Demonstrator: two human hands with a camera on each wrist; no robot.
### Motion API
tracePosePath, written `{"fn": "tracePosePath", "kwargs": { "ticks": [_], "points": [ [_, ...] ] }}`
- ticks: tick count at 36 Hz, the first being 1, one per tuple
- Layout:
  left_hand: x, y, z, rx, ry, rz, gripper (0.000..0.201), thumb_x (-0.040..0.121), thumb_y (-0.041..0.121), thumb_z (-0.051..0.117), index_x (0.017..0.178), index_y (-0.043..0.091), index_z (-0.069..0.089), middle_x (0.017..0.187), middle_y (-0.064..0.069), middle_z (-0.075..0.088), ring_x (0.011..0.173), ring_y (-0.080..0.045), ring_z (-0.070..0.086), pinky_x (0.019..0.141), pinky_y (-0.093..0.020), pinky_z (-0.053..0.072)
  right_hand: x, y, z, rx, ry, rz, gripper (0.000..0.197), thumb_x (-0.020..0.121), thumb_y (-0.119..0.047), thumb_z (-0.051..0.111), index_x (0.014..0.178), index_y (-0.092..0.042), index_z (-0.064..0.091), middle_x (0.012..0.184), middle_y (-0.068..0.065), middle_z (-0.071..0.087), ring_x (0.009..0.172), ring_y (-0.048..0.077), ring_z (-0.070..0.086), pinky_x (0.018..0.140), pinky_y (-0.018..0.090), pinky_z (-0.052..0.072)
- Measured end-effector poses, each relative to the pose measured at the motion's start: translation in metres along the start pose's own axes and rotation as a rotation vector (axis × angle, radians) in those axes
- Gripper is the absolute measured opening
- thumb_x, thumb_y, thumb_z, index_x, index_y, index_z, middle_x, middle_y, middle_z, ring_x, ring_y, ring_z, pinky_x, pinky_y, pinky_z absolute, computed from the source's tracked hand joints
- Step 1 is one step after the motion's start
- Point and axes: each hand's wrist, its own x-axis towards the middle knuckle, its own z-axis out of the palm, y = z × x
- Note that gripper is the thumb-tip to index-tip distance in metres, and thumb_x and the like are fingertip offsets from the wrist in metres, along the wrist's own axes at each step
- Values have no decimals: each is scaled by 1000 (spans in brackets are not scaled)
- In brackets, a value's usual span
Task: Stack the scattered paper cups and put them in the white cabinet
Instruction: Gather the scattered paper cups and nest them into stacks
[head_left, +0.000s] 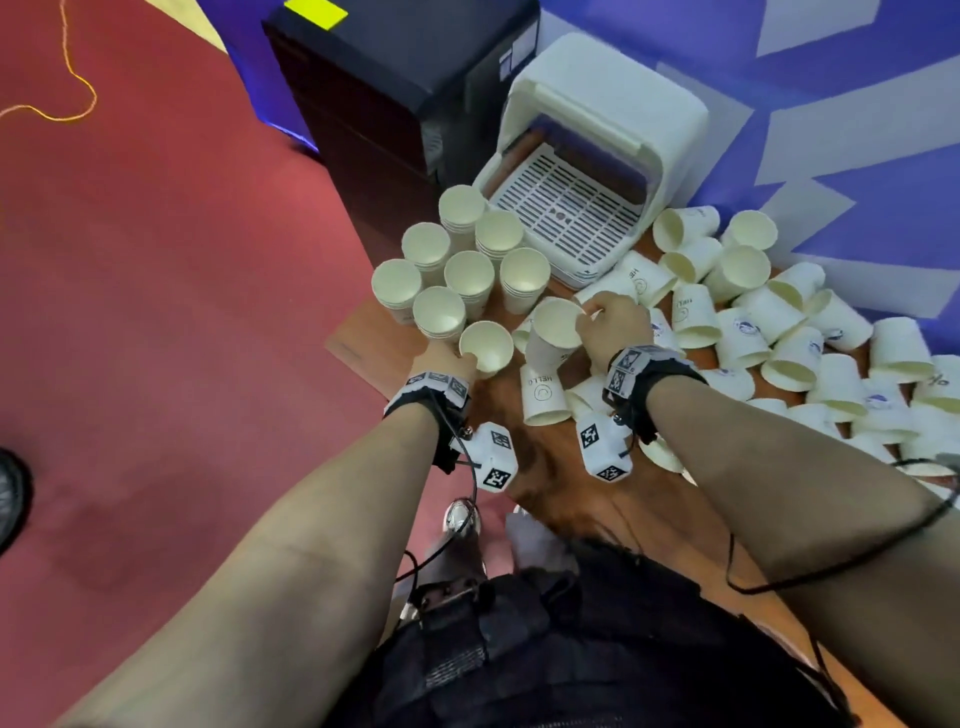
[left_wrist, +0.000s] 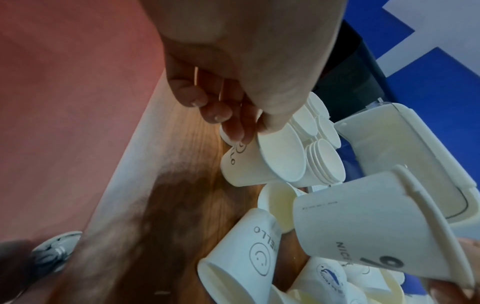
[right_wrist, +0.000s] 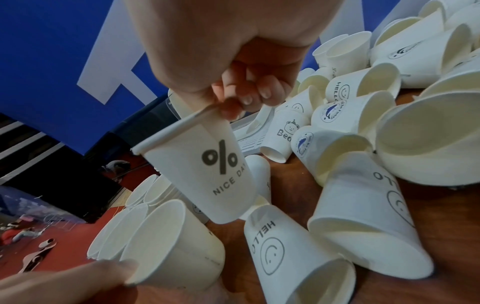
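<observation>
My left hand (head_left: 467, 361) grips the rim of an upright "HELLO" paper cup (head_left: 485, 345) at the table's left edge; the thumb sits inside the rim (left_wrist: 270, 123). My right hand (head_left: 592, 317) pinches the rim of a "% NICE DAY" cup (right_wrist: 215, 168) and holds it tilted just right of the left cup (right_wrist: 176, 246). Several upright cup stacks (head_left: 457, 260) stand behind the left hand. Many loose cups (head_left: 779, 332) lie on their sides to the right. The white cabinet (head_left: 613, 119) stands open at the back and shows a slotted tray.
The wooden table (head_left: 597, 499) ends at its left edge beside red carpet (head_left: 182, 260). A black cabinet (head_left: 374, 78) stands behind the stacks. A blue and white wall (head_left: 831, 130) borders the table on the right. An orange cable (head_left: 67, 78) lies on the floor.
</observation>
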Motion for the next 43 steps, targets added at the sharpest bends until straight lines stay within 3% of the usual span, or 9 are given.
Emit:
{"fn": "tracePosePath", "kwargs": {
  "ticks": [8, 13, 18, 22, 26, 30, 33, 37, 43],
  "points": [
    [18, 3, 14, -167, -13, -79, 20, 88, 23, 49, 87, 9, 64, 75, -8, 61, 71, -30, 55, 64, -29, 39, 23, 2, -3, -5, -23, 15, 19, 89, -23, 59, 101, -16, 70, 95, 9, 71, 94, 27, 63, 73, 25, 43],
    [29, 4, 32, -426, 64, -187, 32, 85, 15, 54, 53, 13, 58, 49, 1, 59, 56, -25, 53, 61, -29, 41, 30, 6, -2, 5, -23, 11, 16, 88, -23, 60, 99, -16, 71, 92, 9, 71, 94, 26, 64, 73, 27, 46],
    [39, -2, 44, -518, -1, -243, 28, 83, 14, 54, 57, 11, 64, 51, -1, 65, 50, -24, 51, 60, -34, 41, 31, 5, -3, 69, -47, 18, 13, 85, -24, 60, 94, -19, 68, 87, 11, 72, 87, 30, 67, 84, 36, 55],
    [48, -3, 50, -512, -13, -238, 33, 88, 20, 56, 58, 10, 65, 47, 2, 63, 45, -23, 49, 55, -28, 39, 33, 0, -3, 142, -56, 24, 5, 81, -25, 60, 85, -26, 63, 80, 11, 71, 81, 31, 68, 80, 39, 56],
    [53, -2, 53, -521, -6, -238, 36, 93, 21, 54, 60, 10, 63, 53, -1, 64, 42, -19, 45, 49, -23, 34, 35, -9, -3, 239, -45, 7, 13, 83, -23, 61, 94, -21, 67, 77, 8, 72, 70, 22, 70, 76, 35, 58],
    [58, -2, 52, -530, -22, -235, 35, 96, 23, 54, 63, 11, 61, 59, -3, 65, 43, -18, 44, 49, -22, 33, 33, -19, 1, 298, -69, -8, 14, 85, -18, 63, 97, -13, 69, 62, 3, 69, 40, 2, 58, 61, 23, 54],
    [57, -5, 52, -539, -21, -234, 38, 95, 23, 54, 60, 9, 60, 51, -2, 62, 45, -19, 44, 54, -25, 35, 29, -26, 5, 301, -104, -39, 9, 87, -16, 64, 95, -15, 68, 63, 0, 68, 36, -2, 54, 57, 18, 53],
    [54, -11, 51, -511, -26, -189, 35, 97, 20, 52, 63, 12, 59, 56, -2, 63, 47, -19, 47, 57, -26, 39, 24, -33, 13, 294, -146, -41, 5, 90, -15, 64, 93, -17, 67, 58, -7, 60, 35, 1, 53, 39, 10, 42],
    [48, -23, 52, -418, -71, -179, 35, 96, 21, 54, 62, 13, 58, 54, -5, 62, 44, -21, 48, 55, -27, 40, 19, -32, 27, 368, -269, 29, 12, 90, -16, 60, 87, -15, 71, 65, 8, 72, 40, 13, 55, 47, 26, 55]
  ]
}}
